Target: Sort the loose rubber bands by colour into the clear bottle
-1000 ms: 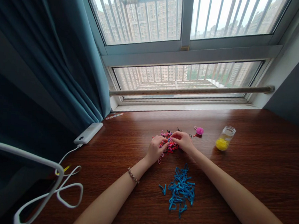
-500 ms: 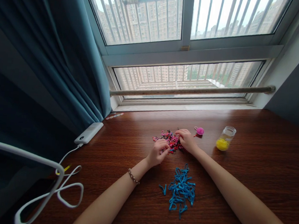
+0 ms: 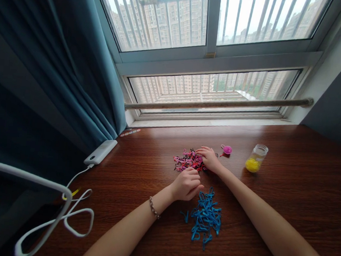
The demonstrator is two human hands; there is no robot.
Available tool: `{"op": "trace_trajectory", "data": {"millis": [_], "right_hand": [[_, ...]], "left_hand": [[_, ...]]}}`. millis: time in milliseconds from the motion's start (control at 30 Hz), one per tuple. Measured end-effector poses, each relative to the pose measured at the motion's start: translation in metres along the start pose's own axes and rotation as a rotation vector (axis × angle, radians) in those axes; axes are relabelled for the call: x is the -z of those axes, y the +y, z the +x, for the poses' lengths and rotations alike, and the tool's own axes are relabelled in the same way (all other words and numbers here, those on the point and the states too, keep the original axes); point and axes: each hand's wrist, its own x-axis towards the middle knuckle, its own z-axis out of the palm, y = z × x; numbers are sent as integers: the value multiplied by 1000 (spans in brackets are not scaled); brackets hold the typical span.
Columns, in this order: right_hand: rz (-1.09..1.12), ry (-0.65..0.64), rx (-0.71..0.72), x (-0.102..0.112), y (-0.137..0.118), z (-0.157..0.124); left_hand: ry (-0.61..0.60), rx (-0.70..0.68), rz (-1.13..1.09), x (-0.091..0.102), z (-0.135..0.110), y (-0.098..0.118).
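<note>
On the wooden table lies a loose pile of pink, red and black hair ties (image 3: 185, 161). My right hand (image 3: 211, 159) rests on the right side of this pile, its fingers stretched out over the ties. Between the two piles is my left hand (image 3: 187, 184), its fingers curled in and pressed to the thumb. Whatever it may hold is hidden. Just below and to the right of it lies a tangled heap of blue hair ties (image 3: 206, 217), with a small blue piece (image 3: 186, 216) apart on its left.
A clear jar (image 3: 257, 155) with yellow pieces in its bottom stands to the right. Near the right hand lies a round pink item (image 3: 227, 149) with a loop. On the left are a white power bank (image 3: 100, 152) and its cable (image 3: 79, 211). A window (image 3: 210, 87) closes off the back.
My left hand has drawn back from the multicoloured pile towards the blue heap, fingers curled. My right hand has shifted slightly left, its fingers flatter over the ties.
</note>
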Motion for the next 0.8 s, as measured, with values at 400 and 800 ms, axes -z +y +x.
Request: {"op": "trace_trajectory", "data": {"millis": [400,800], "right_hand": [[713,-754,-168,90,-25,-11],[-135,-103,-68,50,11,-3]], "left_hand": [[368,696,-8,3,-15,-51],[414,828,88,-12,-21,-67]]}}
